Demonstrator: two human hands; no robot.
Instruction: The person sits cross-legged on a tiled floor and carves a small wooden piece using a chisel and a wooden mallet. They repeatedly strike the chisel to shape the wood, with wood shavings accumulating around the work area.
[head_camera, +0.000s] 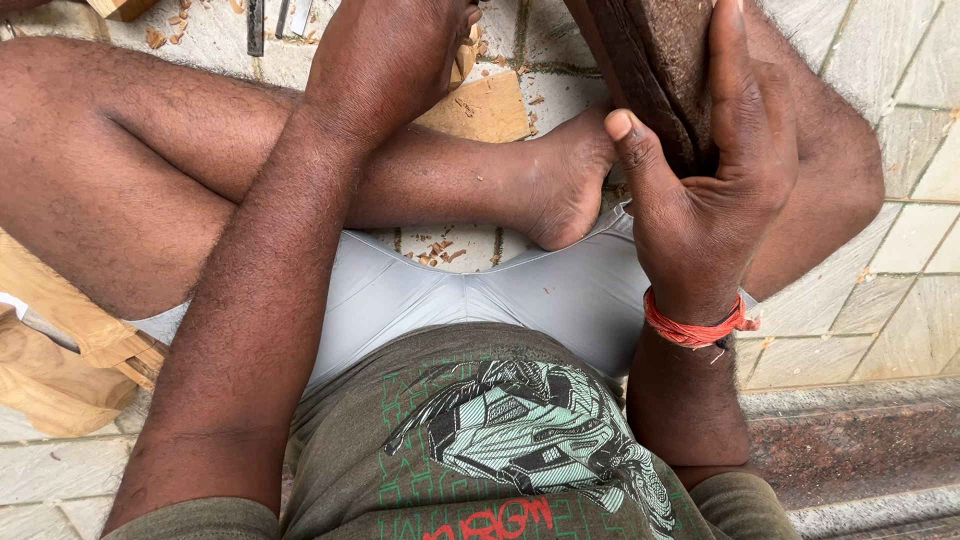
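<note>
Even, soft daylight is seen throughout; no hard shadows are cast. Faint sheen is noted on the pale stone floor tiles (905, 240). Focus is held sharp centrally; slight stretching is observed at edges.

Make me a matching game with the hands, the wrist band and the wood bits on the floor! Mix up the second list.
Things:
1. right hand
2. left hand
3. thread band
4. wood chips
5. flat wood piece

Matches:
A. red, around the right wrist
B. scattered on the floor tiles by the foot
C. wrapped on a dark wooden block
D. lying on the tiles, pale tan
E. reaching down past the shin

Pairs: 1-C, 2-E, 3-A, 4-B, 5-D
</note>
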